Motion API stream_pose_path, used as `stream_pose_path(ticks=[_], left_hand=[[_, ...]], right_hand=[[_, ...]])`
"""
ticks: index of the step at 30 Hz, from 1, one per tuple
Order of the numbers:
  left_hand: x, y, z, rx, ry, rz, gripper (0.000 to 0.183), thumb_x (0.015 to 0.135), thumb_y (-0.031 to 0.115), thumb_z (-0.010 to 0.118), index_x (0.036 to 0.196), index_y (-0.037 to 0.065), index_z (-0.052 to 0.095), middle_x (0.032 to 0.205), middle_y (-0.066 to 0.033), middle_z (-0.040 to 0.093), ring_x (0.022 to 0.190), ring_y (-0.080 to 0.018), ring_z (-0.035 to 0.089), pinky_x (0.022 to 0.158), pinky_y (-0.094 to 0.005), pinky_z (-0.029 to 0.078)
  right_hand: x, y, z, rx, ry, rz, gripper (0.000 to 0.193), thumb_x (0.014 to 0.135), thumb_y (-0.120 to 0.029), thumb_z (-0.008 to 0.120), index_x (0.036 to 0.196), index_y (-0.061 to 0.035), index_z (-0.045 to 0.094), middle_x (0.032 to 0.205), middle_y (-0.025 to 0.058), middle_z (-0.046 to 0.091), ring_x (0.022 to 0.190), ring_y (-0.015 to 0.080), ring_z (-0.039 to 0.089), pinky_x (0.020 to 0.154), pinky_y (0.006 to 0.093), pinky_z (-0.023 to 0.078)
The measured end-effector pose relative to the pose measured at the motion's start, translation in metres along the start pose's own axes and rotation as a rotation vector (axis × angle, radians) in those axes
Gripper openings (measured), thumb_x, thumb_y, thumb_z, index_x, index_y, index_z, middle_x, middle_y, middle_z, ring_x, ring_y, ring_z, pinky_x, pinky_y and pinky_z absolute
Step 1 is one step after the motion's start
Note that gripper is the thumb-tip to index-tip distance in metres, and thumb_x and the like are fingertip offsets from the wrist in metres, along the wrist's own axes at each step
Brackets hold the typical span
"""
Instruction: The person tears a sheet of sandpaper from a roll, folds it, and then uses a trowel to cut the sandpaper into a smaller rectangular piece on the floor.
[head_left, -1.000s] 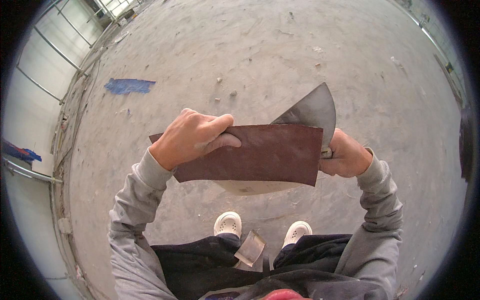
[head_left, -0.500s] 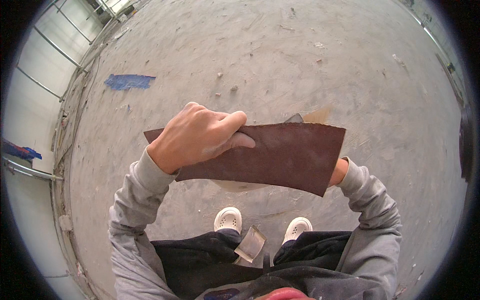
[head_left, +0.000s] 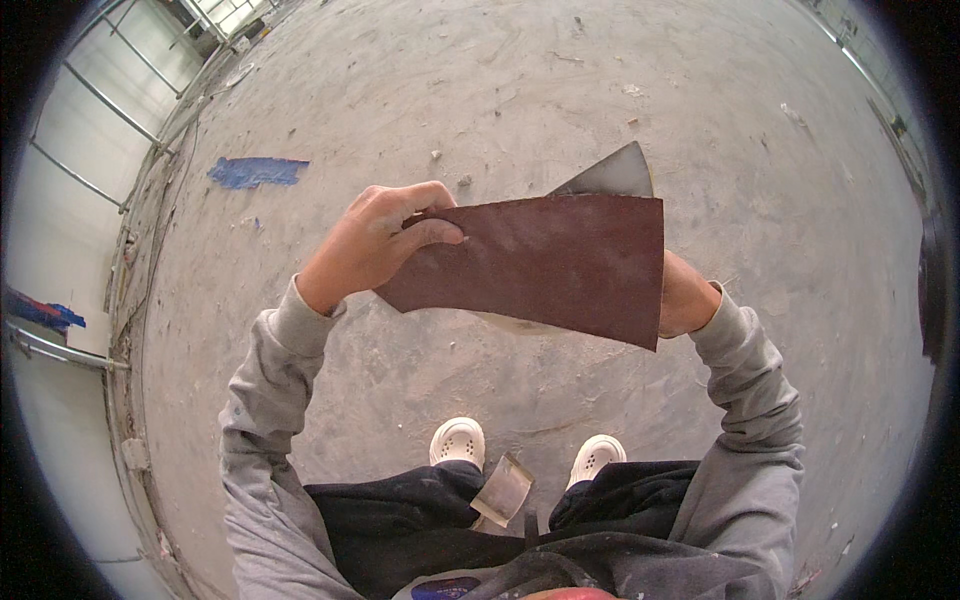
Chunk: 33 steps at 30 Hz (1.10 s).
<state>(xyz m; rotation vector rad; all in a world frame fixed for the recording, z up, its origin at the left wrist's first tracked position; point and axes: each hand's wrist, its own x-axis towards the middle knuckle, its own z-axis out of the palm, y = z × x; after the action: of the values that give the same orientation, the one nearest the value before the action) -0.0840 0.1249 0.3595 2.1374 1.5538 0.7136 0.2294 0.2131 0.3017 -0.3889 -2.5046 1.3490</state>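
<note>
My left hand (head_left: 375,245) pinches the left edge of a dark reddish-brown sheet of sandpaper (head_left: 545,265), held flat in front of me at chest height. My right hand (head_left: 685,295) is mostly hidden behind the sheet's right side and grips a tool with a wide grey metal blade (head_left: 610,175), whose pointed tip sticks up above the sheet. The blade lies under the sandpaper. Both arms wear grey sleeves.
I stand on a bare, scuffed concrete floor (head_left: 500,90); my white shoes (head_left: 458,440) show below. A blue patch (head_left: 255,172) marks the floor at far left. A metal railing and wall (head_left: 70,170) run along the left. A folded piece (head_left: 503,490) hangs at my waist.
The sheet has tilted and moved slightly right and up. The grey blade tip, nearly hidden half a second ago, shows again above the sheet's top edge.
</note>
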Motion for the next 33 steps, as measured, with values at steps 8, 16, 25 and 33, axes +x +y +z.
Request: stream_pose_path(ticks=[8, 16, 25, 33], left_hand=[[-0.009, 0.006, 0.004, 0.167, 0.044, 0.191, 0.024, 0.084, 0.027, 0.066, 0.085, 0.003, 0.064, 0.066, -0.0114, 0.064, 0.054, -0.0262, 0.061, 0.051, -0.0344, 0.046], [-0.016, 0.005, -0.005, 0.335, 0.077, 0.312, 0.02, 0.083, 0.023, 0.068, 0.081, 0.004, 0.061, 0.065, -0.0086, 0.062, 0.049, -0.0209, 0.058, 0.046, -0.0323, 0.045], [-0.012, 0.009, 0.002, 0.302, 0.055, 0.317, 0.02, 0.081, 0.022, 0.07, 0.082, 0.004, 0.061, 0.067, -0.0087, 0.065, 0.052, -0.0225, 0.062, 0.047, -0.0323, 0.047], [-0.009, 0.014, 0.006, 0.25, 0.045, 0.333, 0.02, 0.082, 0.023, 0.069, 0.082, 0.005, 0.061, 0.066, -0.0084, 0.065, 0.053, -0.0235, 0.063, 0.047, -0.0328, 0.047]], right_hand=[[-0.028, 0.046, 0.031, 0.016, 0.004, -0.18, 0.041, 0.086, -0.017, 0.068, 0.123, -0.0038, 0.056, 0.131, 0.0181, 0.053, 0.121, 0.0304, 0.049, 0.102, 0.0432, 0.039], [-0.007, -0.019, 0.005, 0.265, -0.035, 0.168, 0.037, 0.09, -0.019, 0.062, 0.123, -0.0032, 0.057, 0.131, 0.0186, 0.053, 0.124, 0.032, 0.046, 0.104, 0.045, 0.036], [-0.014, -0.015, -0.009, 0.107, -0.114, 0.146, 0.043, 0.087, -0.017, 0.065, 0.126, -0.0053, 0.056, 0.135, 0.0119, 0.051, 0.125, 0.0306, 0.046, 0.108, 0.0421, 0.032], [-0.03, 0.07, 0.033, -0.409, -0.106, -0.305, 0.043, 0.087, -0.024, 0.065, 0.126, -0.0077, 0.057, 0.135, 0.0115, 0.052, 0.124, 0.0322, 0.046, 0.108, 0.0412, 0.032]])
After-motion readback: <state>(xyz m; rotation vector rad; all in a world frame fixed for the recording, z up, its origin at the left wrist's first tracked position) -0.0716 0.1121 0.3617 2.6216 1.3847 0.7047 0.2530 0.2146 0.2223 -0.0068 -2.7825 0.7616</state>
